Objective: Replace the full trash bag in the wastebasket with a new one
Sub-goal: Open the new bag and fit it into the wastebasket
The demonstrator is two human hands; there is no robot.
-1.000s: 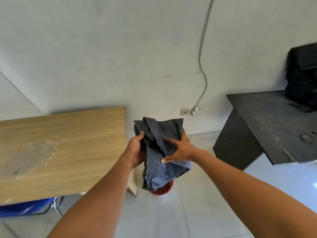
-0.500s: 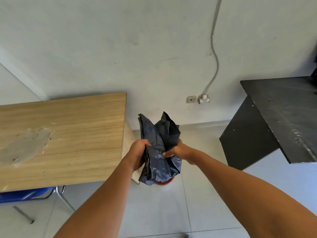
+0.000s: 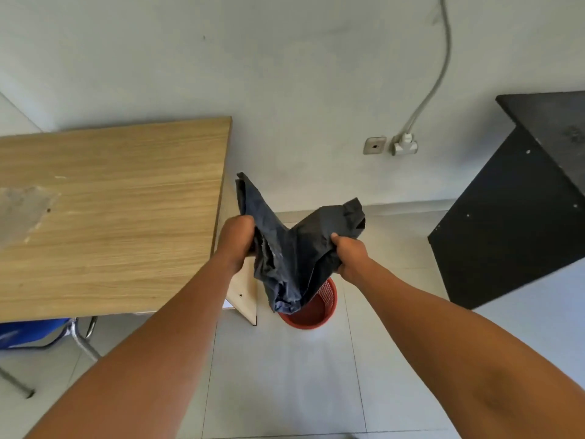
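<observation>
Head view, single frame. Item: crumpled dark grey plastic trash bag, held up in the air between both hands, its two upper corners spread apart in a shallow V, one corner rising beside the desk edge, the other toward the wall; its lower end hangs bunched over the mouth of the basket below. Left hand: fingers curled tight round the bag's left upper part, clenched on the plastic. Right hand: fingers and thumb closed on the bag's right upper part, grasping a fold of it. Both bare forearms reach in from the bottom of the frame. Item: round red plastic mesh wastebasket, standing on the floor under the bag, just beside the desk's side panel; its inside is partly hidden by the hanging bag. Item: light wood-grain desk, left of the hands, with a dull grey worn patch near its left end. Item: blue chair seat on chromed metal legs, partly under the desk. Item: black desk with a black side panel, at right. Item: grey wall outlet plate, low on the white wall, next to a white plug with a grey cable running up the wall. Floor: pale grey tiles.
</observation>
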